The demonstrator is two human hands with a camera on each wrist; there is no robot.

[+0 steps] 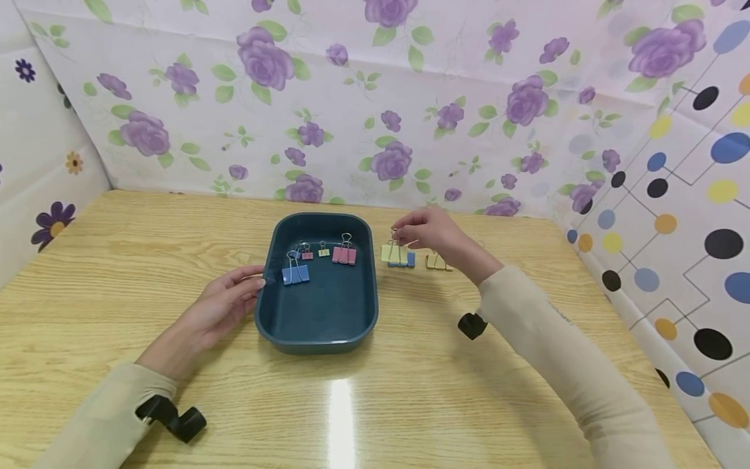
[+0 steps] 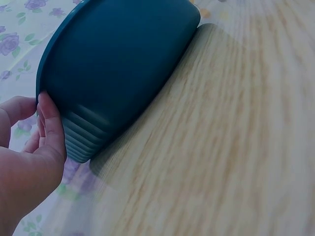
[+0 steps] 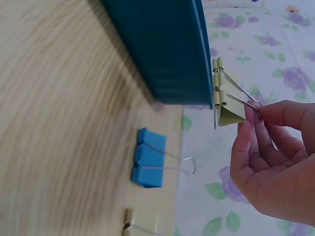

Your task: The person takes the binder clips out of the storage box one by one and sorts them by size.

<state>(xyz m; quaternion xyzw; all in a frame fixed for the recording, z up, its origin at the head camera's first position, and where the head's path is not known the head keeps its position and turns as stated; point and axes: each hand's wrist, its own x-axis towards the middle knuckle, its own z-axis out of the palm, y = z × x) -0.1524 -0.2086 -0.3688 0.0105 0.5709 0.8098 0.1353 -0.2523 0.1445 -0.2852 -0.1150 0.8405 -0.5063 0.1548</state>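
Note:
My right hand pinches a pale yellow binder clip by its wire handle between thumb and fingertips. In the right wrist view the clip is up off the table, close to the tray's rim. Below it a blue binder clip lies on the table, with a gold-yellow binder clip to its right. My left hand grips the left rim of a dark teal tray with thumb and fingers. Inside the tray are a large blue clip, a large pink clip and several small ones.
Small pink and yellow clips sit near the tray's back wall. A wood-grain table lies under everything. Floral cloth rises behind it, and a dotted cloth borders the right side.

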